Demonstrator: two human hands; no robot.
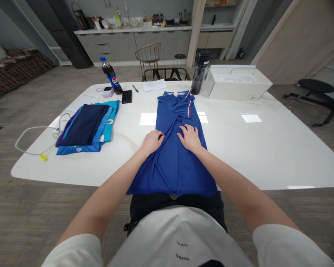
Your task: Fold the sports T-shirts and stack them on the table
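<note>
A blue polo shirt (pixel 169 170) lies lengthwise in front of me, its collar toward the far side and its hem hanging over the near table edge. One sleeve, trimmed with red and white stripes, is folded in across the upper part. At the shirt's left edge, my left hand (pixel 153 141) is closed with curled fingers on the fabric. My right hand (pixel 189 138) rests on the right half of the shirt, fingers bent and somewhat apart. Creases run through the cloth between both hands.
On the white table (pixel 253 148), a stack of folded clothes (pixel 85 124) lies left, with a cable (pixel 25 137) beside it. Farther back are a cola bottle (pixel 111 76), a phone (pixel 127 96), a pen (pixel 135 88), papers (pixel 155 85), a dark bottle (pixel 199 74) and a white box (pixel 236 89).
</note>
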